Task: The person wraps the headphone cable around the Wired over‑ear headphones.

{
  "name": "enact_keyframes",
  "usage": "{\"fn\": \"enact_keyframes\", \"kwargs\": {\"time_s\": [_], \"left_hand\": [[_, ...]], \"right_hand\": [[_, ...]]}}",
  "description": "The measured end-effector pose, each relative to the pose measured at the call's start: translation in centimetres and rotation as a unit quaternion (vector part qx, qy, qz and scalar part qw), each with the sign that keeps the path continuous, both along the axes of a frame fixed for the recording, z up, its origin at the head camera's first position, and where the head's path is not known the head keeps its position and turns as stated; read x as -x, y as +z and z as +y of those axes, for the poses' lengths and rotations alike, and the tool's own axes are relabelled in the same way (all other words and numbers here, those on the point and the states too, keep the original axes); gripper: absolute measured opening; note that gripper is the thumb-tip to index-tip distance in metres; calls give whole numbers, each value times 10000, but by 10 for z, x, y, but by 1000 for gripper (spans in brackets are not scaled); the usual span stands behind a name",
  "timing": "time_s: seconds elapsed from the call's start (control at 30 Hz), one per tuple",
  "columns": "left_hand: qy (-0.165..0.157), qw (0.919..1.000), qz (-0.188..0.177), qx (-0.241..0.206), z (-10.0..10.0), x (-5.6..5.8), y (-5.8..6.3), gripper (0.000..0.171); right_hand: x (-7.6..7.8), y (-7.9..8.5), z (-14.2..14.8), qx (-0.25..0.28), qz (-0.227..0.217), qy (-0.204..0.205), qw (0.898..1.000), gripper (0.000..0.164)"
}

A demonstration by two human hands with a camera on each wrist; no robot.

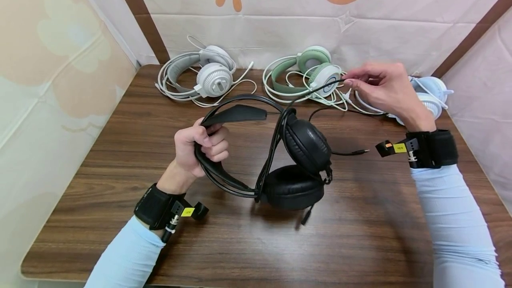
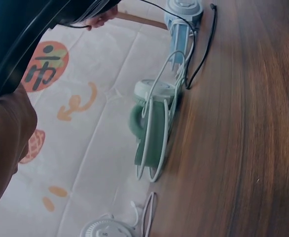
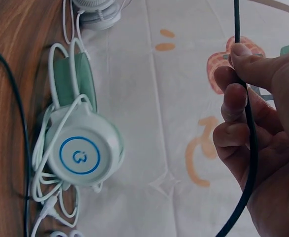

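Note:
A black over-ear headset [image 1: 296, 188] is held in my left hand [image 1: 200, 146], whose fingers curl round the padded headband at its left side. Both ear cups point to the right, and loops of cable run along the frame. Up and to the right, my right hand [image 1: 380, 90] pinches the black cable [image 3: 250, 128] between thumb and fingers, drawing a length out from the headset. Another stretch of this cable ends in a plug [image 1: 362, 151] over the table. In the left wrist view the dark headband fills the upper left corner, by the left hand [image 2: 9, 138].
Along the back of the wooden table [image 1: 120, 217] lie a white-grey headset [image 1: 216, 79], a green and white one [image 1: 286, 74] with coiled cable, and a pale blue one [image 1: 432, 90], partly behind the right hand. A printed cloth [image 1: 256, 30] hangs behind them.

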State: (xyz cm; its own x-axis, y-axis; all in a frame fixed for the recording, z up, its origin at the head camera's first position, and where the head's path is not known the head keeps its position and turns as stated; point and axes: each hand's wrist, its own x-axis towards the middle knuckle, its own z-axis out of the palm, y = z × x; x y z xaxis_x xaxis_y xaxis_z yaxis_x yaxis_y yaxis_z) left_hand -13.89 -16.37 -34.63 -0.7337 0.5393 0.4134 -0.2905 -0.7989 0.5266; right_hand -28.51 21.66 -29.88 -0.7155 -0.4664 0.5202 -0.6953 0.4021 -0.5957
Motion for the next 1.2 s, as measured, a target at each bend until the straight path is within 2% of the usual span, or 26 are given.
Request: {"fn": "enact_keyframes", "kwargs": {"time_s": [0.13, 0.3, 0.47, 0.63, 0.77, 0.9, 1.03, 1.2], "left_hand": [[38, 9978, -414, -509, 0, 0, 0, 29], [200, 9878, -1120, -1061, -2, 3, 1, 24], [726, 9699, -1826, -1440, -5, 6, 3, 16], [1298, 9474, -2445, -1607, -8, 10, 3, 16], [1579, 9352, -2717, -1632, -10, 11, 1, 21], [1683, 9273, -2868, -1718, -11, 12, 1, 22], [1830, 9245, -2895, -1672, -11, 14, 3, 26], [2153, 9175, -2996, -1488, -11, 15, 5, 30]], "right_hand": [[-1, -8, 0, -142, 82, 22, 9999, 17], [-6, -20, -7, -432, 436, 315, 9976, 21], [-17, -36, -15, -728, 928, 671, 9907, 23], [-39, -46, -30, -1245, 1268, 913, 9798, 23], [-59, -53, -47, -1682, 1424, 1174, 9683, 23], [-79, -63, -65, -1920, 1561, 1495, 9573, 26], [-97, -68, -80, -1936, 1772, 1828, 9475, 21], [-118, -61, -93, -1810, 2295, 1927, 9367, 20]]}}
